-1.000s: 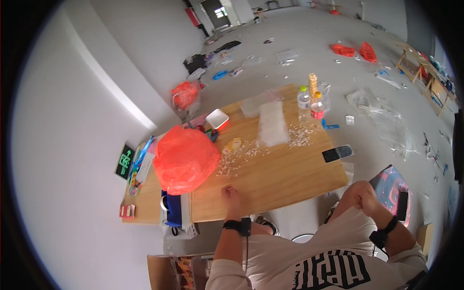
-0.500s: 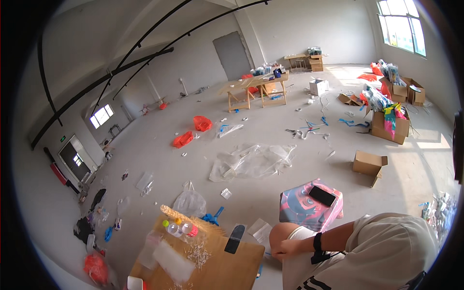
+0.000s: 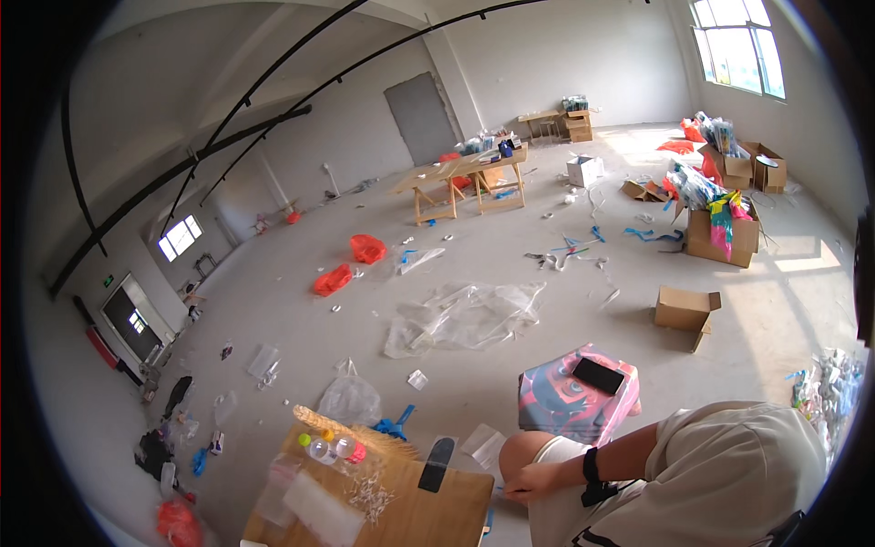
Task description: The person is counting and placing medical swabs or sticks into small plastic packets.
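Observation:
My right hand [image 3: 532,482] rests at my bent knee, its fingers small and partly lost against the leg, so their closure is unclear. On that wrist sits a black band [image 3: 591,465] with a dark piece hanging from it. Only the right arm shows; my left hand is out of the picture. Beyond the knee stands a pink and blue printed box-shaped seat [image 3: 553,398], with a black phone [image 3: 599,375] lying on top. To the left of the hand is a wooden table [image 3: 421,515] bearing a dark, round-ended strip [image 3: 437,463].
Clear bottles [image 3: 321,450], thin white sticks [image 3: 371,499] and a whitish plastic sheet [image 3: 321,510] lie on the table. Crumpled clear plastic [image 3: 465,319] and red bags [image 3: 368,248] litter the floor. Cardboard boxes [image 3: 685,310] stand at right; a trestle table [image 3: 469,173] is farther back.
The view has turned slightly, shifting the room leftward in the picture. My right hand stays at the knee. A white and red container at the lower left has nearly left the view.

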{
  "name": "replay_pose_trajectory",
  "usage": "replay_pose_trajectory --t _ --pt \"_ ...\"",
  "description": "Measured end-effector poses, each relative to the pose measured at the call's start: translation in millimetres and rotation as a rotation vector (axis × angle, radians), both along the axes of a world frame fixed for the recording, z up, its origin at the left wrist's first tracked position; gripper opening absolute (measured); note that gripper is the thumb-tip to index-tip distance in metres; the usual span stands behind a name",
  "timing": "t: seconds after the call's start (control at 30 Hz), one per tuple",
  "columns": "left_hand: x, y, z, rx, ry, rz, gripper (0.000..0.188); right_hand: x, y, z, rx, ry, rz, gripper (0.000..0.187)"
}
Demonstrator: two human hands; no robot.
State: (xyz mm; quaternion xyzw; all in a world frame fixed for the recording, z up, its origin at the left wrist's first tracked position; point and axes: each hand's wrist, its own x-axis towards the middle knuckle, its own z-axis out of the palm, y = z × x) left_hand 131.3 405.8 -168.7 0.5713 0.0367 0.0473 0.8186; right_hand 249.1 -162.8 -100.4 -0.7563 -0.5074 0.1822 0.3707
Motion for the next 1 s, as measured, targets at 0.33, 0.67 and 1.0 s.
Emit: replay_pose_trajectory --t 0.33,0.67,1.0 --pt "18 -12 32 -0.122 -0.032 -0.101 0.031 -4 -6 -18 0.026 -0.017 0.032 0.024" --pt "-13 -10 27 -0.302 -0.072 -0.111 0.03 -11 -13 2 0.04 0.005 0.118 0.022" --pt "-221 -26 -5 0.125 0.316 1.08 0.027 2 -20 -8 -0.103 -0.066 0.06 0.018"
